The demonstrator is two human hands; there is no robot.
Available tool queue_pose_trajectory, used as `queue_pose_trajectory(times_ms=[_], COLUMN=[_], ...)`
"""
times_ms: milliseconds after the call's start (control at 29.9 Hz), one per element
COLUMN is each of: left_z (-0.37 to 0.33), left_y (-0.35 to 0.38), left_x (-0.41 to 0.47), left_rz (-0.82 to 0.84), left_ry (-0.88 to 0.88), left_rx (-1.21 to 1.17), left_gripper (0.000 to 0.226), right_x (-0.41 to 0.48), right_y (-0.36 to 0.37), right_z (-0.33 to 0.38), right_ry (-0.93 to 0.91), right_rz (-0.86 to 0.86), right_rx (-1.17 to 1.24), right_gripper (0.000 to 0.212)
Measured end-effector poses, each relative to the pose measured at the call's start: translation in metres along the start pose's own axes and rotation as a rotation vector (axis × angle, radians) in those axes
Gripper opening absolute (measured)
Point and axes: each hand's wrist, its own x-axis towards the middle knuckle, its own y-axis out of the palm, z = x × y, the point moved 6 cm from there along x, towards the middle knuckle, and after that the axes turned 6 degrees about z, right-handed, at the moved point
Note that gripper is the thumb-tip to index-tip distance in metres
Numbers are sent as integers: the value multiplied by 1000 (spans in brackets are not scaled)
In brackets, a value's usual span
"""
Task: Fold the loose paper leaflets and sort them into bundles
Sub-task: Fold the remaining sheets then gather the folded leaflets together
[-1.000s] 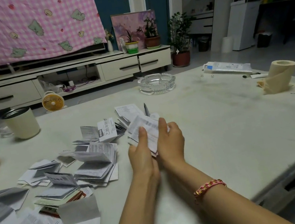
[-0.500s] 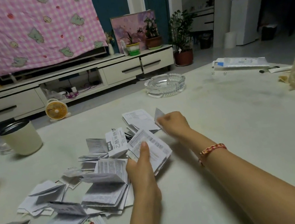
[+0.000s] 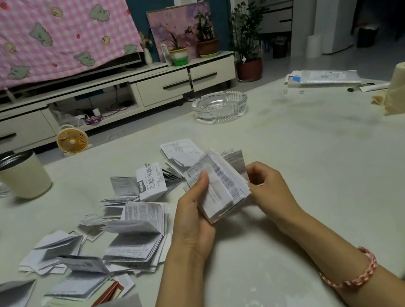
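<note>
Returned from the far pile since half a second earlier, the right hand (image 3: pixel 268 185) now meets the bundle of folded leaflets (image 3: pixel 224 187), raised just above the surface (image 3: pixel 333 171). Head view: the left hand (image 3: pixel 193 216) grips the bundle, thumb on top and fingers beneath, as a clamp; right-hand fingers curl onto its right edge, probably to square the sheets. To the left lie unsorted folded leaflets (image 3: pixel 139 233). One upright leaflet (image 3: pixel 151 182) bears bold characters, partly legible as "乙酰半胱"; other print is too small to read.
</note>
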Motion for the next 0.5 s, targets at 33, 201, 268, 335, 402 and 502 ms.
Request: queue_pose_trajectory(times_ms=[33, 201, 268, 335, 402, 502], left_z=[-1, 3, 4, 5, 6, 6], left_y=[-1, 0, 0, -3, -8, -16], left_x=[1, -2, -2, -1, 2, 4], left_rz=[-2, -5, -17, -30, -59, -109], left_ry=[-1, -29, -31, -26, -9, 41], left_rx=[23, 94, 105, 132, 189, 299], left_gripper=[18, 17, 17, 17, 16, 16], right_x=[0, -4, -7, -6, -7, -10], right_y=[-1, 0, 0, -9, -20, -26], right_z=[1, 0, 1, 1, 2, 9], right_ry=[-8, 42, 26, 3, 4, -58], right_rz=[-32, 38, 35, -83, -190, -185], right_rx=[-61, 165, 141, 120, 239, 331], right_gripper=[11, 37, 30, 15, 14, 16])
